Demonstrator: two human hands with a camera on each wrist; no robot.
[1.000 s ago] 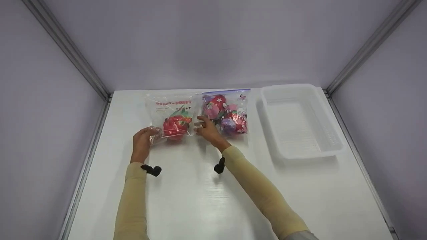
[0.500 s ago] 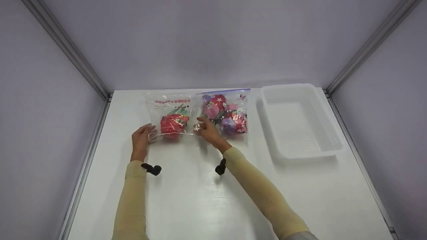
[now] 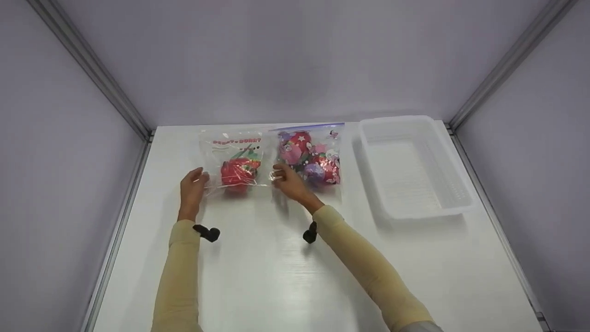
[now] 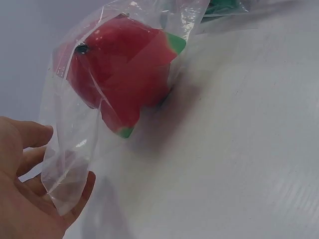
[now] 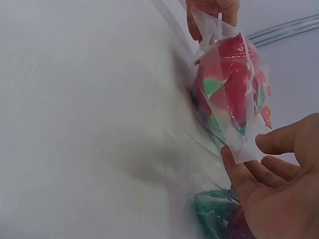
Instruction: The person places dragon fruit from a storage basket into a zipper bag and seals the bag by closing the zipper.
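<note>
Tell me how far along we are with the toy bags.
Neither bag is in the white basket yet. Both hands, left hand and right hand, pinch the near corners of the clear bag holding the red toy. The second bag lies beside it, untouched.

- The left hand (image 4: 30, 184) was cut off by the left-wrist picture's lower-left edge.
- The right hand (image 5: 279, 189) ran off the right-wrist picture's corner.
- Red lettering on the clear bag (image 3: 234, 159) was too small to read.
</note>
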